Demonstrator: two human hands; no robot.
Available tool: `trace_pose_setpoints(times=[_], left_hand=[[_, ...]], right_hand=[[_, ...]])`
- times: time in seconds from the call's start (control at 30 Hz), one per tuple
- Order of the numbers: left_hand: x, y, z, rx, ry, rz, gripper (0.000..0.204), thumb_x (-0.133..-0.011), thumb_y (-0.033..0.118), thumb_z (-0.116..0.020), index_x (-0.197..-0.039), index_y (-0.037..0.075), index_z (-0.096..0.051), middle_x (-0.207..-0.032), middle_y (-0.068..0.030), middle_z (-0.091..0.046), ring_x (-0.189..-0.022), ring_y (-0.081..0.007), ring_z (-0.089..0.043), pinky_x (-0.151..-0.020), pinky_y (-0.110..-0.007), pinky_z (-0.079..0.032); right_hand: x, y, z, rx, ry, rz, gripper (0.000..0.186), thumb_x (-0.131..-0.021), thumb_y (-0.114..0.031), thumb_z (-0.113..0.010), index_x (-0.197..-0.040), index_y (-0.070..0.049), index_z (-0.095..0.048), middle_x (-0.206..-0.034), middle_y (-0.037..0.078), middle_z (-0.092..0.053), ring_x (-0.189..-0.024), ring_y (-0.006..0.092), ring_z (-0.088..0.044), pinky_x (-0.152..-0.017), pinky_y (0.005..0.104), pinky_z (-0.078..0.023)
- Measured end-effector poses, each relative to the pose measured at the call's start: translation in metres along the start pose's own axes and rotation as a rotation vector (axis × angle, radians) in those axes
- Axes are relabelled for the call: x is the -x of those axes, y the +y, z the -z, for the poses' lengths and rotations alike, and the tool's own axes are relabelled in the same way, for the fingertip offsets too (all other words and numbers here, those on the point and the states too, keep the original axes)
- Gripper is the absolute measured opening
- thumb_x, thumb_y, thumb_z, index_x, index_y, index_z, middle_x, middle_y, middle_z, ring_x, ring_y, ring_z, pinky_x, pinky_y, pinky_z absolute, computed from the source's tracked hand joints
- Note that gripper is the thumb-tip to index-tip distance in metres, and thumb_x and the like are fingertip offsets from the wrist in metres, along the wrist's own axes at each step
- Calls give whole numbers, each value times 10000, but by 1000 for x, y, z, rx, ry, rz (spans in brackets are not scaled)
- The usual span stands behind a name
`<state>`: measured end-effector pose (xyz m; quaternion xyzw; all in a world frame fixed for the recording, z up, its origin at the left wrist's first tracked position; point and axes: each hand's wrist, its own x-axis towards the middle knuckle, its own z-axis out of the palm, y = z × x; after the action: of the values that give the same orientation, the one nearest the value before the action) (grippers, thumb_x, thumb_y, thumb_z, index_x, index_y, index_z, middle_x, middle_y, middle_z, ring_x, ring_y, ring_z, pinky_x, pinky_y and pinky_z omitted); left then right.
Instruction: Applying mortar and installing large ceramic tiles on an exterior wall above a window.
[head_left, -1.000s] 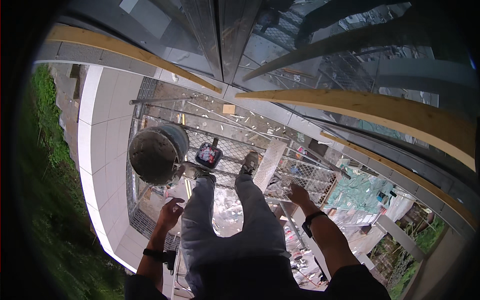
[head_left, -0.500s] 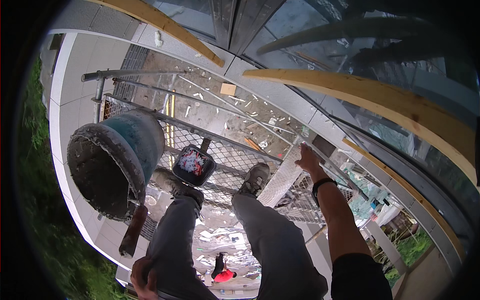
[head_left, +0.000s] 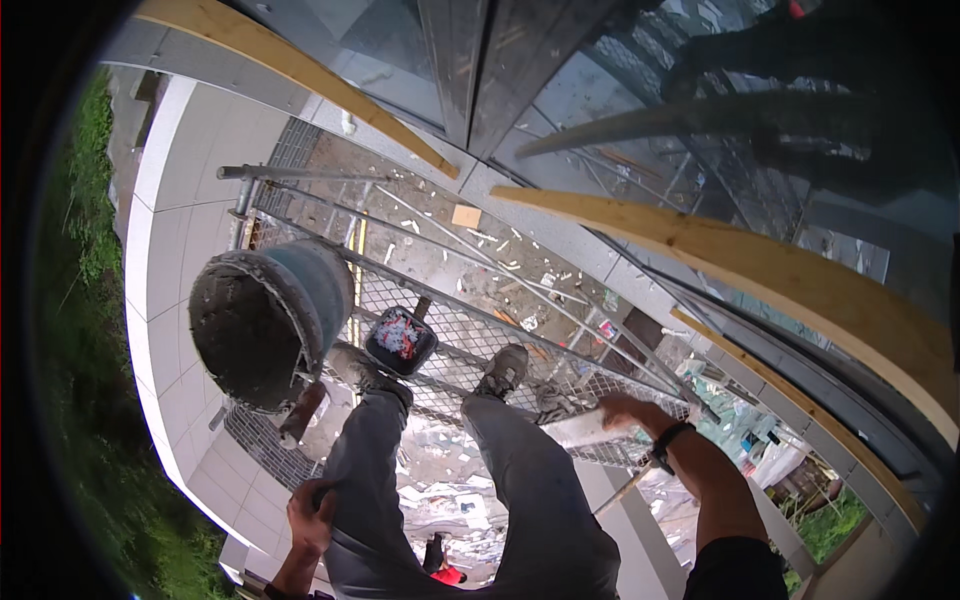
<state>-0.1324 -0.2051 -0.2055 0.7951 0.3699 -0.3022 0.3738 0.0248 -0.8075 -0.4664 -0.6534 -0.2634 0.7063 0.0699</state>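
Observation:
My right hand [head_left: 628,412], blurred, is closed on the end of a long, pale, flat board [head_left: 580,430], beside my right knee. My left hand [head_left: 310,515] rests by my left thigh with its fingers curled; whatever may be inside them is hidden. A large mortar-crusted bucket [head_left: 325,285] with a blue-green side stands left of my feet. Grey residue coats its inside. From its near rim sticks out a brown tool handle [head_left: 302,412]. Next to my left shoe sits a black square tub [head_left: 401,340] with white and red bits in it.
I am above the ground on a mesh scaffold platform [head_left: 455,345] with metal rails [head_left: 300,175]. Timber beams [head_left: 700,235] run along the glass at right. Far below, a person in red [head_left: 448,575] is among scattered debris. A tiled ledge [head_left: 175,300] curves at left.
My right hand has come back towards my knee, and the pale board has swung lower with it. My left hand shows higher along the thigh. The whole view has shifted slightly.

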Motion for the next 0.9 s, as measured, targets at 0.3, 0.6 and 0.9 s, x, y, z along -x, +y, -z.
trace_pose_setpoints(times=[0.3,0.6,0.9], left_hand=[[37,-15,35,-333,-314,-57,375,-859,352,-561,-1133,112,-650,-1059,-145,-673,-1025,-328,-628,-896,-420,-488],[53,29,56,196,-358,-65,258,-885,229,-544,-1102,150,-658,-914,-105,-704,-834,-278,-684,-795,-394,-526],[58,71,96,699,-334,-194,292,-913,248,-595,-1139,65,-626,-821,-77,-681,-773,-176,-665,-741,-315,-510]], right_hand=[[265,-146,-46,-27,17,-78,469,-682,-397,-708,-1009,-63,-674,-881,216,-663,-840,368,-649,-706,435,-512],[492,-323,-25,-1078,564,-129,577,-767,-112,-665,-1303,-40,-464,-1147,107,-614,-1037,270,-613,-861,377,-514],[511,-551,106,-201,692,-385,397,-785,-185,-752,-1118,-3,-638,-933,137,-708,-818,241,-679,-709,350,-542]])
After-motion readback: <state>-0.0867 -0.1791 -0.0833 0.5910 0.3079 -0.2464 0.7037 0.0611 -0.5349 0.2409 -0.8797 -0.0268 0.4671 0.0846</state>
